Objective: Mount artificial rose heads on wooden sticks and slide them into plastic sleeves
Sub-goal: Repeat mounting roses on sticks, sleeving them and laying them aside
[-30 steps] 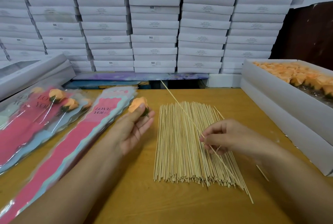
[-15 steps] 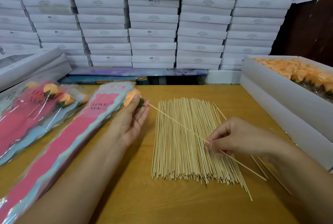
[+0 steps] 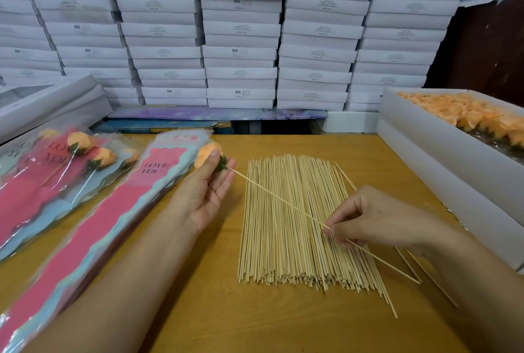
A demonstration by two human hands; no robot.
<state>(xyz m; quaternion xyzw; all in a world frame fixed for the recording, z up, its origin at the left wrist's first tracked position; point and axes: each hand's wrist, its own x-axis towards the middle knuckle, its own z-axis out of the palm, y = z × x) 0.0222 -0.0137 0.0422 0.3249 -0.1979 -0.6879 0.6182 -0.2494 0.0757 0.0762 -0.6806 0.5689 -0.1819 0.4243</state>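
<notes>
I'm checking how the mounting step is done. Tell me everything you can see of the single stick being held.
The stick is thin, straight, pale wood. The right hand pinches it past its middle. It slants above the pile of sticks, its far tip at the green base of the orange rose head held by the left hand; its near end juts past the right hand.

Bare table near front edge, stick pile mid-table, sleeves left (overlapping), rose box right

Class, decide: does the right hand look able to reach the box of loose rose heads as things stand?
Probably yes. The right hand is beside the open box with nothing between them, but it pinches a stick, so its fingers are occupied.
</notes>
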